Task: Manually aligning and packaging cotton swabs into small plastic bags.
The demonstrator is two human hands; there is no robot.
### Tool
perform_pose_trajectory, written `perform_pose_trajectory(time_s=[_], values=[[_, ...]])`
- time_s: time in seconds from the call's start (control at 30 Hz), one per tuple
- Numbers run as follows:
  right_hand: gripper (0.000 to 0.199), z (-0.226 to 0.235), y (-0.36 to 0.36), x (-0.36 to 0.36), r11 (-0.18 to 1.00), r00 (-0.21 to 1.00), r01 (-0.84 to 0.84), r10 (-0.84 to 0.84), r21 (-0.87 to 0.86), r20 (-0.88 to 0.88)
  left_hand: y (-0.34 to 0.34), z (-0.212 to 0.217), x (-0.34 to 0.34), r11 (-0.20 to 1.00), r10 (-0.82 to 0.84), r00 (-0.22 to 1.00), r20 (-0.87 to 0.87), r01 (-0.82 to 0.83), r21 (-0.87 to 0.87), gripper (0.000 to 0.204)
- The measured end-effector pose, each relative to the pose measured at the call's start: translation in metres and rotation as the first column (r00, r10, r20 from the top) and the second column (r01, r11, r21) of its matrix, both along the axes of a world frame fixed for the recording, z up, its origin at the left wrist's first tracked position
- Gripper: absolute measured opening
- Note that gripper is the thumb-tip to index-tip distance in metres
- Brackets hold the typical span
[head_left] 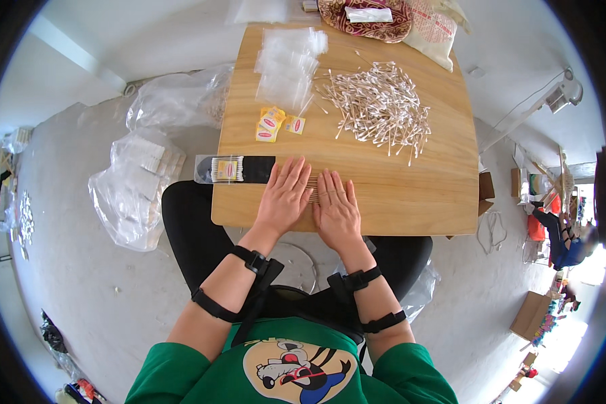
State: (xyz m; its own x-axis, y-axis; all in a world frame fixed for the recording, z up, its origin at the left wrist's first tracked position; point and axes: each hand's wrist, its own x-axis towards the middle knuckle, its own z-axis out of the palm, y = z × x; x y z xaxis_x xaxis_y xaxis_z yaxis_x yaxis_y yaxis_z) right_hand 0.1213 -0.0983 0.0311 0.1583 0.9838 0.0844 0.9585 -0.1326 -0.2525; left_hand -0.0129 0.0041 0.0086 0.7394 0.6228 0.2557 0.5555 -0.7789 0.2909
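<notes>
Green shirt (182, 377) cloth with a cartoon print is closest, and black bands (212, 306) circle both bare forearms above the wrists. Farther out, the left hand (284, 196) and the right hand (337, 209) lie palm down over the near part of a wooden table (411, 195), side by side with a narrow gap between them. Fingers of both are straight and unclenched, laid flat over thin swab sticks (314, 190) that show in the gap; how many sit under the palms cannot be told. To the left, a clear pouch (206, 168) of cotton swabs with a yellow label lies beside a black strip (257, 170) that reaches to the left hand. Beyond these are several loose yellow cards (271, 124), then a big scattered pile of swabs (384, 104) on the right and overlapping clear bags (286, 64) on the left. At the far edge sit a patterned cloth (398, 27) and a pale sack (434, 34).
</notes>
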Motion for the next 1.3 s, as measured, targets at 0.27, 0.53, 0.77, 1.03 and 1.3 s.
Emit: perform_pose_trajectory(time_s=[0.27, 0.53, 0.77, 1.03, 1.3], values=[[0.061, -0.005, 0.001, -0.004, 1.000, 0.999, -0.005, 0.004, 0.013, 0.052, -0.018, 0.008, -0.006, 0.994, -0.019, 1.000, 0.016, 0.021, -0.108, 0.057], [0.060, -0.007, 0.004, -0.006, 0.999, 0.999, -0.001, 0.000, 0.052, 0.033, -0.007, 0.002, -0.005, 0.998, -0.050, 0.999, -0.005, 0.050, -0.030, 0.056], [0.059, -0.004, 0.010, -0.004, 0.999, 1.000, -0.007, 0.006, 0.051, 0.014, -0.006, 0.001, -0.004, 0.995, -0.066, 0.997, 0.047, 0.069, -0.066, 0.054], [0.056, -0.007, 0.014, -0.006, 0.999, 0.998, -0.006, 0.004, 0.041, 0.055, -0.007, 0.000, 0.000, 0.991, 0.005, 1.000, 0.028, -0.001, -0.131, 0.050], [0.057, -0.005, 0.015, -0.005, 1.000, 0.999, -0.002, 0.001, 0.008, 0.034, -0.008, 0.002, 0.002, 0.993, 0.019, 1.000, -0.009, -0.020, -0.119, 0.051]])
